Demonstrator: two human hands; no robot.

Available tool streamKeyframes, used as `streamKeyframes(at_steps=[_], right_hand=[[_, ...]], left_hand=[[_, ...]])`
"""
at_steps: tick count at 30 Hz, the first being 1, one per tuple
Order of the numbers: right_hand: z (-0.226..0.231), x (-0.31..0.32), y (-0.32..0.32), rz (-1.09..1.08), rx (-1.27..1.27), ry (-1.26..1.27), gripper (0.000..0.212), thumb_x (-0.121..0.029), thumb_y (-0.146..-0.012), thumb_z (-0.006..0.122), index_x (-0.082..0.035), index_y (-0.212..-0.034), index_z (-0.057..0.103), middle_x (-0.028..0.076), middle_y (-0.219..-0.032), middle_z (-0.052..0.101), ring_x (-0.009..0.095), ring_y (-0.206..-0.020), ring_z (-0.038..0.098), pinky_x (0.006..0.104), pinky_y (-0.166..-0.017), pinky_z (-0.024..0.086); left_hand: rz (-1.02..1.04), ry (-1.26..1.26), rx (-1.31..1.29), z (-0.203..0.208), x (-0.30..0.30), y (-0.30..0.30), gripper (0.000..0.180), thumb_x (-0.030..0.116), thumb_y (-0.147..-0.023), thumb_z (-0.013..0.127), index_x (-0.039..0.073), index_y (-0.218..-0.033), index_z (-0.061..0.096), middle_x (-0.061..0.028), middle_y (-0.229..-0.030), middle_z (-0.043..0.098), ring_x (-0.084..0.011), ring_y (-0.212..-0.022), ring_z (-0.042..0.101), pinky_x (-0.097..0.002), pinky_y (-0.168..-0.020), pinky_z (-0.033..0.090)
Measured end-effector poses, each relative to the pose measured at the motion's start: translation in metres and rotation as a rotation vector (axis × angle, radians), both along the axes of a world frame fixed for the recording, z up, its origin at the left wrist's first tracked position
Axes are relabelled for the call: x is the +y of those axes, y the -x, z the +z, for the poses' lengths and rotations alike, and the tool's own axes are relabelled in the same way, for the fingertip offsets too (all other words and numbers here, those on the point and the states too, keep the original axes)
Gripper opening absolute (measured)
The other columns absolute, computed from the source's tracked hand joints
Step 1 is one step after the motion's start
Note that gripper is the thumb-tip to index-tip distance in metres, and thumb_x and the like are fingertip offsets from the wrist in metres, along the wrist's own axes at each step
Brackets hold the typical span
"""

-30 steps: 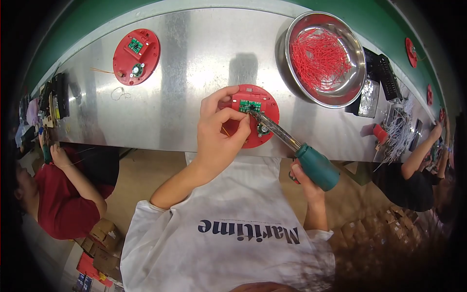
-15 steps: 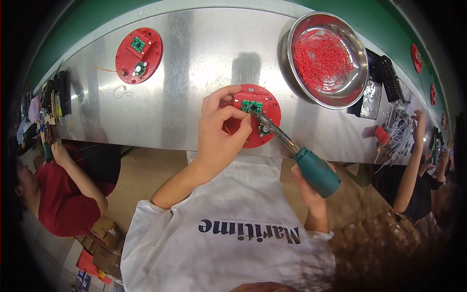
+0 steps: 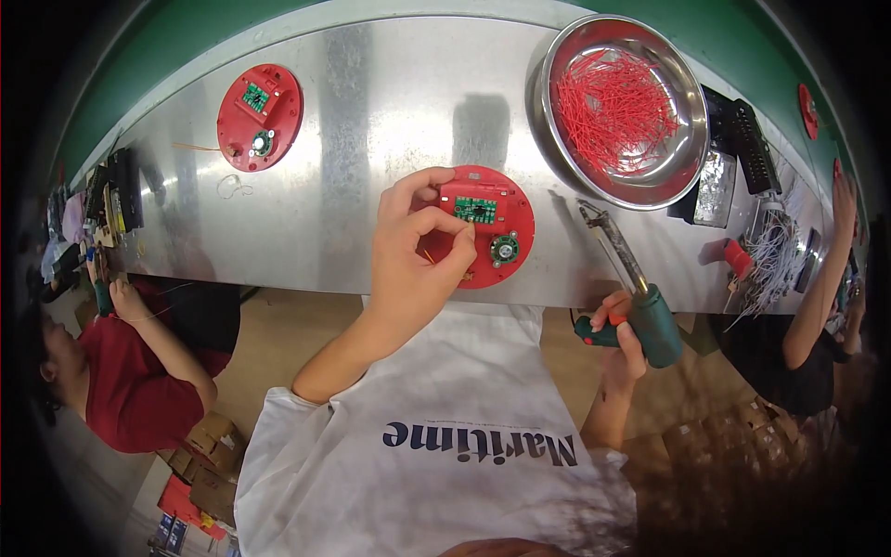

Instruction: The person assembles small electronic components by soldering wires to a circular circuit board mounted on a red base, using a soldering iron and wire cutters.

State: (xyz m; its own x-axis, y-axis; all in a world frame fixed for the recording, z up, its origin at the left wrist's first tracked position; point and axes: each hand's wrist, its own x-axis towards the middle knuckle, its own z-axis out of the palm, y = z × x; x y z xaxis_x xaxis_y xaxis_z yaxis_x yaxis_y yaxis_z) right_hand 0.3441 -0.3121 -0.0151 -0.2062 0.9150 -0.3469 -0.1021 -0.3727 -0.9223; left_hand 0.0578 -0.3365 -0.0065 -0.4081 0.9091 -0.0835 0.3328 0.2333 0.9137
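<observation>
A round red plastic housing (image 3: 518, 209) lies near the table's front edge. It carries a small green circuit board (image 3: 474, 211) and a round green-rimmed part (image 3: 504, 249). My left hand (image 3: 408, 260) rests on the housing's left side, thumb and forefinger pinched at the board's lower edge. A thin orange wire (image 3: 428, 255) shows beneath those fingers; its pinched end is hidden. To the right, my right hand (image 3: 624, 348) grips a green soldering gun (image 3: 659, 325) with a red trigger. Its metal tip points up and away, apart from the housing.
A steel bowl (image 3: 549, 121) of short red wires (image 3: 617, 111) stands at the back right. Another red housing (image 3: 285, 121) lies at the back left. White wires (image 3: 775, 251) and a dark rack (image 3: 756, 144) are farther right. Co-workers sit on both sides.
The soldering gun has moved off the circuit board, to the right, and turned more upright in my right hand. My left hand keeps its pinch at the board.
</observation>
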Motion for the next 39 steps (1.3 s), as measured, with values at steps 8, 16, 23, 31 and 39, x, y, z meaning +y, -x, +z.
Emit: streamKeyframes(at_steps=[8, 16, 23, 31, 39], right_hand=[[-0.01, -0.002, -0.003, -0.062, 0.149, -0.007, 0.029, -0.018, -0.079, 0.058, 0.005, -0.097, 0.055, 0.021, -0.1, 0.056, 0.023, -0.073, 0.058, 0.0345, -0.066, 0.05], [-0.007, -0.001, 0.004, -0.109, 0.121, -0.006, 0.029, -0.019, -0.078, 0.058, 0.005, -0.093, 0.052, 0.02, -0.095, 0.052, 0.025, -0.07, 0.057, 0.0327, -0.059, 0.047], [-0.011, -0.003, 0.003, -0.124, 0.216, -0.018, 0.027, -0.017, -0.08, 0.058, 0.004, -0.095, 0.054, 0.02, -0.097, 0.055, 0.023, -0.07, 0.057, 0.033, -0.063, 0.049], [-0.014, -0.004, 0.003, -0.149, 0.286, -0.009, 0.022, -0.014, -0.081, 0.059, 0.004, -0.093, 0.057, 0.019, -0.099, 0.059, 0.021, -0.07, 0.058, 0.033, -0.063, 0.05], [-0.011, -0.004, 0.005, -0.199, 0.275, -0.024, 0.022, -0.015, -0.08, 0.059, 0.004, -0.093, 0.058, 0.02, -0.099, 0.059, 0.022, -0.068, 0.058, 0.0336, -0.063, 0.05]], left_hand=[[-0.046, 0.069, -0.006, 0.008, 0.003, 0.004, 0.005, 0.004, -0.076, 0.07, 0.002, -0.077, 0.065, -0.0073, -0.126, 0.054, -0.0242, -0.107, 0.049, -0.0349, -0.092, 0.044], [-0.24, 0.046, 0.053, 0.021, 0.005, 0.022, 0.012, 0.003, -0.082, 0.069, 0.0, -0.093, 0.064, -0.013, -0.127, 0.053, -0.0275, -0.109, 0.051, -0.0376, -0.095, 0.044], [-0.55, 0.113, 0.307, 0.036, 0.029, 0.049, 0.046, 0.01, -0.079, 0.073, 0.002, -0.121, 0.057, -0.0139, -0.12, 0.053, -0.0261, -0.098, 0.057, -0.0338, -0.087, 0.047], [-0.095, 0.211, 0.928, 0.056, 0.084, 0.111, 0.048, 0.03, -0.083, 0.071, 0.0, -0.117, 0.058, -0.0186, -0.095, 0.059, -0.0345, -0.089, 0.061, -0.0435, -0.072, 0.05], [-0.357, -0.167, 1.262, 0.033, 0.195, 0.137, 0.054, 0.003, -0.081, 0.063, -0.001, -0.132, 0.046, -0.0216, -0.135, 0.049, -0.0377, -0.123, 0.049, -0.0434, -0.1, 0.043]])
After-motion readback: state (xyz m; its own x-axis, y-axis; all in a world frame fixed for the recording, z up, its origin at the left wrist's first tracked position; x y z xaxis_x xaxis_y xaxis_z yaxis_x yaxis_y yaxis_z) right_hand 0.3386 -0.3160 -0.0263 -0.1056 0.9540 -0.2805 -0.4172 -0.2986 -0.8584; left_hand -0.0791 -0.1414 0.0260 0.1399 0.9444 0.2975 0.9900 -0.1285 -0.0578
